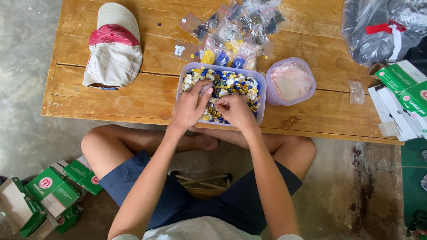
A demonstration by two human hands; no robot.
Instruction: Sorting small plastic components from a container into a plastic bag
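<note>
Two plastic tubs (262, 84) sit on one wooden table (133, 98), with one cap (114, 46) far left; two hands (191, 106) work in one tub.

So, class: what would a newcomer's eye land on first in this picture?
First, the clear tub of buttons, blue, yellow and white, at the near edge of the wooden table, with the left hand and right hand picking in it. Then the red and white cap at the table's left, and small bags of buttons behind the tub.

A red and white cap (113, 46) is laid on the wooden table (147, 95). Green and white boxes (53, 189) are piled on the floor, and a grey plastic bag (380, 29) is seen at the table's far corner.
</note>
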